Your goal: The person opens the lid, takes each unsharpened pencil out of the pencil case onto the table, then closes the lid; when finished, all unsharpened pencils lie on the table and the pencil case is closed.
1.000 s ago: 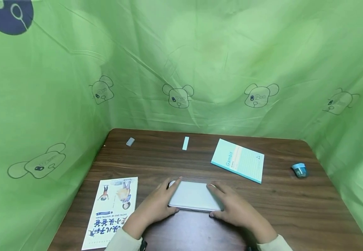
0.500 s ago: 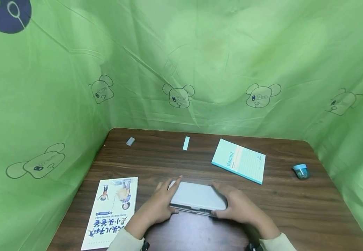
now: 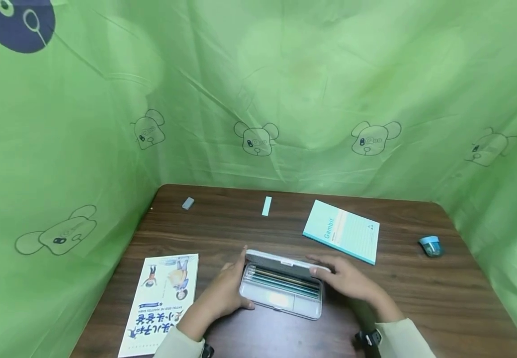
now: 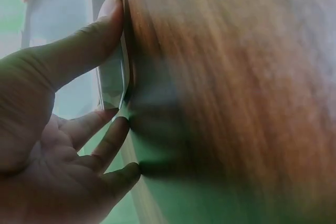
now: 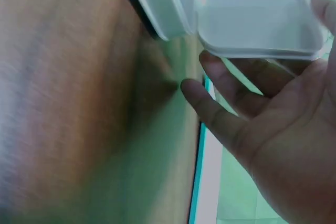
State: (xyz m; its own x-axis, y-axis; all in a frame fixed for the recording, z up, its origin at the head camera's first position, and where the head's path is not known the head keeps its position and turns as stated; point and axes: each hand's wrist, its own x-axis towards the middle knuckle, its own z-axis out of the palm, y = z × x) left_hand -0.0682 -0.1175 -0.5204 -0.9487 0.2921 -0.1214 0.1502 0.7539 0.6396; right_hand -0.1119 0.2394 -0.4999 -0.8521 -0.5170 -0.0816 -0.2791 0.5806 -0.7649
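Observation:
A white pencil case (image 3: 263,294) lies on the table with its lid (image 3: 281,260) raised on the far side. Several pencils (image 3: 285,283) rest side by side in its far part. My left hand (image 3: 226,292) holds the case at its left end, the thumb (image 4: 107,17) along the near edge in the left wrist view. With thumb and fingers, my right hand (image 3: 351,281) grips the right end of the lid. The right wrist view has the lid (image 5: 257,19) between that hand's thumb and fingers, apart from the tray (image 5: 163,9).
A white book (image 3: 162,298) with drawings lies at the left. Further back are a small grey-blue block (image 3: 188,203), a pale blue strip (image 3: 266,206) and a light blue notebook (image 3: 343,231). A blue-lidded small container (image 3: 430,246) stands at the right on the wooden table (image 3: 401,278).
The case was closed one second ago, then its lid began to rise. My right hand has swung the lid up and back, exposing the pencils. My left hand stays at the left end.

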